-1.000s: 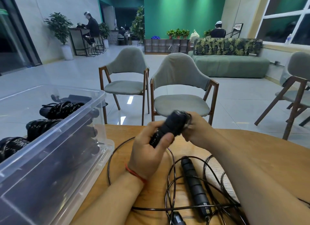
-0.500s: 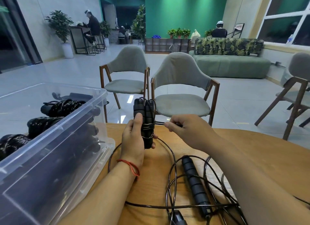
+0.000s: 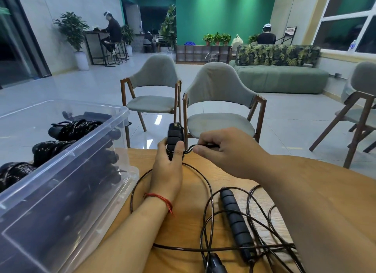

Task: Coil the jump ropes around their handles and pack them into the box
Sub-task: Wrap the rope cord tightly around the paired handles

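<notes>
Currently: left hand (image 3: 168, 171) grips a black handle (image 3: 175, 137) upright at centre frame, just above the far edge of the wooden table (image 3: 183, 228), thumb laid on the handle's front. Handle shows ribbed foam rings. It is blurred; cannot tell whether 1 or 2 handles sit in the grip.

Right hand (image 3: 225, 150), just right of the handle, has its fingers curled and pinches the thin black cord (image 3: 188, 149) where it leaves the handle. Below the hands the cord lies in a wide loop on the table and joins a loose tangle at lower centre and lower right.

1 more handle (image 3: 236, 217), black and ribbed, lies flat in that tangle. Another handle end (image 3: 215, 264) shows at the bottom edge.

Clear plastic box (image 3: 61, 191) fills the lower left, beside the left forearm. Inside: 3 coiled ropes (image 3: 75, 129), black with pale flecks, each wound into a tight bundle, lying side by side.
</notes>
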Demonstrator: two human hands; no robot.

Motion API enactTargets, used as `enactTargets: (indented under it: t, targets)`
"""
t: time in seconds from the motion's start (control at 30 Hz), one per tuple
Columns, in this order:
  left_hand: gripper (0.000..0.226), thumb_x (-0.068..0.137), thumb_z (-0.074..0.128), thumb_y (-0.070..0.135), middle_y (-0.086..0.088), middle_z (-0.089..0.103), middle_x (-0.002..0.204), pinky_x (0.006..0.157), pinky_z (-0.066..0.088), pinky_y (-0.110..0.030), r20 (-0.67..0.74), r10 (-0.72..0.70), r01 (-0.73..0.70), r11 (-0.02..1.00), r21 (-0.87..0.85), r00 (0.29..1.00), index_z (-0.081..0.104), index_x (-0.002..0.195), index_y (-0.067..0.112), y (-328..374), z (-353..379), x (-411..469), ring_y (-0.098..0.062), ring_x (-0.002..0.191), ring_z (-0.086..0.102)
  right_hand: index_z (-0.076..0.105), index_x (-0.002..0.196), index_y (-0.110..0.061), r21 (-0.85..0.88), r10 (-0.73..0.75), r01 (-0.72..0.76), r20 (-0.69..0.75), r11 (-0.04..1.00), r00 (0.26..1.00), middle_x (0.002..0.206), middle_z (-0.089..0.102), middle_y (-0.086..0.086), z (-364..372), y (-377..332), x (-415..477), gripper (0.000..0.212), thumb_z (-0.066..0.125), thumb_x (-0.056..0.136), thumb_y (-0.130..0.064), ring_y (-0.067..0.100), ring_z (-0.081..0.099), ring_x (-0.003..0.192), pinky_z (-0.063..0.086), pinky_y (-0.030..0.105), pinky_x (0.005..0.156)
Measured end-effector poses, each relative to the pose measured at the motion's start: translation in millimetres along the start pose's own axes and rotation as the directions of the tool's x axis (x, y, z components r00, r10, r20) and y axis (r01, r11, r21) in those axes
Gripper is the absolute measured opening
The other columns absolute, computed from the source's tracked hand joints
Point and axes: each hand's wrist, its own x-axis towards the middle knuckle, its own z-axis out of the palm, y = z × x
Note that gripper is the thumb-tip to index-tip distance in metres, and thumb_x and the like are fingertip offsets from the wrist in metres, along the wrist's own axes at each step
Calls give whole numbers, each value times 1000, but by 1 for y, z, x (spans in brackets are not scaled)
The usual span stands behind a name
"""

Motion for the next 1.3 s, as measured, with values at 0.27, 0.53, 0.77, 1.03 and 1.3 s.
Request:
enactTargets:
  t: [0.27,0.53,0.77,1.03,1.3]
  targets:
    - [60,90,60,72,10,57,128,87,60,-35,279,166,-256,910,325,946,43,140,46,1,5,-15,-10,112,61,72,86,-29,36,-6,5,3,999,1000,70,64,-6,-7,4,3,36,58,103,-56,13,58,69,46,43,61]
    - [37,105,42,66,18,59,108,77,55,-32,389,246,-412,802,433,888,57,126,40,10,6,-24,-4,96,59,59,64,-36,-47,-27,21,-129,999,991,62,57,-8,-7,7,5,43,65,89,-72,13,56,64,46,38,56]
    - [57,98,53,66,14,71,116,87,58,-30,577,337,-522,832,187,744,47,148,37,17,-3,-30,-5,105,67,74,72,-28,240,134,-119,-51,964,990,64,62,1,-28,21,-4,32,88,78,-55,9,51,60,38,23,56]
    - [66,99,59,54,4,74,116,86,61,-33,526,469,-542,840,-18,710,31,154,31,20,0,-38,-9,105,73,70,81,-10,535,234,-294,178,792,956,67,58,1,-23,32,-9,36,86,83,-43,9,49,65,38,28,67]
    - [40,102,56,37,0,69,119,74,64,-43,367,534,-491,846,-209,762,57,135,13,17,4,-41,-23,98,75,70,76,-25,440,278,-364,250,821,928,81,68,3,2,46,-5,25,74,98,-13,19,65,86,53,36,78]
